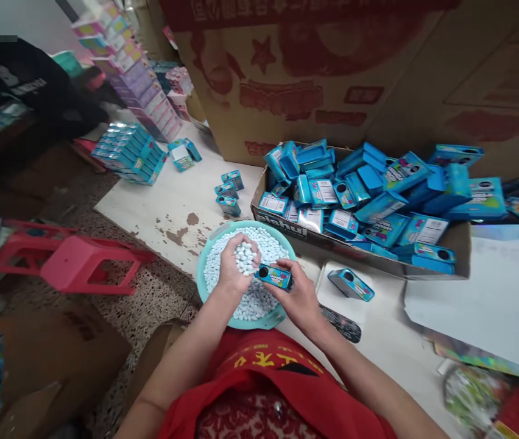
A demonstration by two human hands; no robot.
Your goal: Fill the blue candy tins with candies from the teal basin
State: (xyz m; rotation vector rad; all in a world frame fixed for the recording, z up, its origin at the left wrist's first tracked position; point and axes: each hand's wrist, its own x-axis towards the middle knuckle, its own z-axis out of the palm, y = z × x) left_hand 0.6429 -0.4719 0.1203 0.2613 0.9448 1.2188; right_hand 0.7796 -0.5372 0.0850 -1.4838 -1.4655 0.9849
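A light green basin [201, 268] full of small white candies [259, 303] stands at the table's front edge. Above it my left hand [236, 268] is cupped round a heap of the candies. My right hand [300, 297] grips a small blue box [275, 276] between thumb and fingers, its dark round spot close to the left hand's candies. Another blue box [351, 285] lies on a white scale [328, 271] to the right. Several small blue boxes [228, 205] stand behind the basin.
An open carton [314, 236] heaped with blue boxes is behind the scale. Stacked blue packs [129, 152] and a tall pile of pink and purple boxes [136, 79] stand back left. Red stools [77, 262] are on the floor. A person in black [31, 85] is far left.
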